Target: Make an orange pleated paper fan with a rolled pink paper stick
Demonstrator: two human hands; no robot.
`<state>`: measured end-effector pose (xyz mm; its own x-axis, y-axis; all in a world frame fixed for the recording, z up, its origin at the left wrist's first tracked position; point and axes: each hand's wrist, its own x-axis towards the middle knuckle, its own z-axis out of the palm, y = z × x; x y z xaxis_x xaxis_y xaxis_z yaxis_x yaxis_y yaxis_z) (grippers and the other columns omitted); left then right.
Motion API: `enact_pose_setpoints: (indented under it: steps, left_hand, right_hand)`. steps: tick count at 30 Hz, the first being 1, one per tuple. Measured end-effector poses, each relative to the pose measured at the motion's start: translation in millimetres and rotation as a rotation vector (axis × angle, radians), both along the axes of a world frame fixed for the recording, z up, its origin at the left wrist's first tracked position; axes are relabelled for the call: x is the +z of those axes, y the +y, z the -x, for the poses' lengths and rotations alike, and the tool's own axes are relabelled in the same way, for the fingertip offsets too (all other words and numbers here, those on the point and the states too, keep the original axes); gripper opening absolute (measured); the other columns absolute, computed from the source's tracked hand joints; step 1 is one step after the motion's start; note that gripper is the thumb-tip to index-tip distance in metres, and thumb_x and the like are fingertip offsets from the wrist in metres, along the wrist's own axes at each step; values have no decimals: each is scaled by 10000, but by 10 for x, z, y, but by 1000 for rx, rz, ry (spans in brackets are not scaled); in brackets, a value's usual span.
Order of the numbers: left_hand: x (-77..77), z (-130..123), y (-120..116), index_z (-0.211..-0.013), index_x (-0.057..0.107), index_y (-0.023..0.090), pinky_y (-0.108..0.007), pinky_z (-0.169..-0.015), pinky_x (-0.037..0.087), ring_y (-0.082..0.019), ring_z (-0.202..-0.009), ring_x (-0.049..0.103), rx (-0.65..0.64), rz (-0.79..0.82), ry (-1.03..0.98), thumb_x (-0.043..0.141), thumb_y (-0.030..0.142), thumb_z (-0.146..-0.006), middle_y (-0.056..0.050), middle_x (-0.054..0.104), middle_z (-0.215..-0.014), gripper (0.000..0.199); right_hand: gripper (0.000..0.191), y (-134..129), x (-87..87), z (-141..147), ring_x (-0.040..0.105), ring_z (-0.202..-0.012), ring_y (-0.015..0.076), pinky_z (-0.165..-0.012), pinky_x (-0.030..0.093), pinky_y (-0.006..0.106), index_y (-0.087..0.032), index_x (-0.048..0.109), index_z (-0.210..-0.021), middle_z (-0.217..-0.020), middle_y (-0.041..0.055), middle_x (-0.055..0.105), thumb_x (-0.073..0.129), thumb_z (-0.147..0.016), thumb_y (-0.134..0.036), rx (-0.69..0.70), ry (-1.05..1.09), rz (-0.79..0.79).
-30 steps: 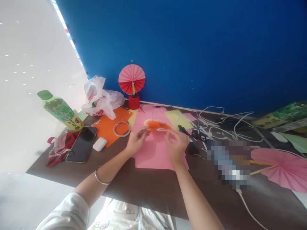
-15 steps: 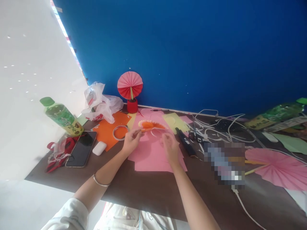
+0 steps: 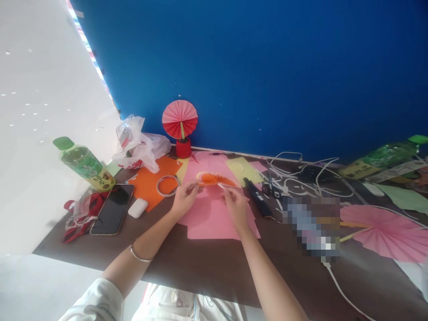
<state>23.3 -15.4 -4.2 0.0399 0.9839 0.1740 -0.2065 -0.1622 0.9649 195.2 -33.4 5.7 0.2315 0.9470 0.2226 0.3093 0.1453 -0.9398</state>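
An orange pleated paper fan [image 3: 217, 179] with a pale scalloped edge is held above the stacked pink paper [image 3: 214, 223]. My left hand [image 3: 185, 197] pinches its left end between thumb and fingertips. At the lower right side of the fan, my right hand [image 3: 236, 204] is closed on a thin white strip [image 3: 221, 184], which reaches the fan's middle; whether it is stuck there I cannot tell. A roll of tape [image 3: 167, 186] lies on orange paper [image 3: 152, 178] just left of my left hand.
A red pot [image 3: 183, 147] with a round pink-and-red paper fan stands at the back. Left are a green bottle [image 3: 85, 165], phone [image 3: 113, 209], white case [image 3: 138, 207] and plastic bag [image 3: 143, 149]. Right lie a black tool [image 3: 257, 198], white cables [image 3: 301, 178] and a pink fan [image 3: 388, 232].
My right hand has moved slightly left and closer to the orange fan, bringing the white strip against its middle. The fan has shifted slightly right and down, still in my left hand.
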Motion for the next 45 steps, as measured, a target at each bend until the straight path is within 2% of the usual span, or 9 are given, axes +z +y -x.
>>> enact_pose_setpoints:
  steps: [8,13,17,20,23,29,38,42,45]
  left_hand:
    - [63,19,49,-918,640,112,-432,-852,524,-225,-799,682,115,124,-175,699,372,-662,-78,708,-827,369]
    - [64,44,62,-948,631,122,-428,-878,510,-221,-850,672,205,79,-170,676,351,-690,-89,691,-930,348]
    - [54,51,79,-955,621,122,-422,-875,511,-224,-866,668,227,64,-144,661,324,-705,-93,685,-938,324]
    - [38,76,110,-962,610,126,-417,-884,505,-221,-876,667,261,43,-114,641,304,-724,-94,684,-947,299]
    - [9,115,152,-981,594,136,-403,-891,501,-216,-911,657,269,40,-90,612,293,-747,-96,680,-967,283]
    - [-55,146,202,-975,582,142,-391,-876,507,-209,-914,655,272,60,-59,604,283,-751,-99,675,-981,265]
    - [-47,98,157,-942,620,144,-406,-861,511,-221,-888,662,217,77,-36,652,312,-709,-95,692,-935,289]
    - [-38,99,151,-930,623,142,-412,-857,512,-217,-853,670,178,83,-75,666,349,-696,-88,698,-907,315]
    - [-34,91,154,-925,622,140,-418,-856,511,-218,-844,672,159,90,-99,670,377,-689,-84,700,-892,339]
  right_hand:
    - [338,6,26,-109,592,-625,173,-609,476,292,-167,614,-732,-655,37,628,494,-802,-475,-164,47,-44]
    - [390,167,-24,-378,563,-988,267,-877,418,417,-134,617,-1057,-1009,146,630,386,-850,-370,-372,-319,-233]
    - [561,259,-125,-459,328,-1225,378,-923,303,569,-97,422,-1297,-1258,236,426,462,-758,-248,-437,-749,-126]
    - [393,237,-196,-416,190,-1291,380,-951,230,589,-179,583,-1116,-1335,177,347,485,-737,-207,-352,-965,-124]
    - [192,209,-247,-385,243,-1260,357,-953,225,566,-182,651,-825,-1262,154,425,485,-760,-252,-281,-1017,-123]
    - [191,157,-158,-396,478,-1033,325,-861,338,504,-161,603,-749,-981,161,593,444,-779,-265,-251,-892,-69]
    - [403,-117,48,77,612,-569,164,-590,511,321,-215,490,-1202,-775,38,647,438,-825,-347,138,-53,123]
    - [355,-146,106,113,642,-840,185,-773,512,349,-209,591,-1102,-950,74,660,483,-815,-388,253,199,119]
    - [346,-147,132,48,592,-999,203,-876,465,379,-231,596,-1114,-1089,79,633,501,-807,-359,260,163,11]
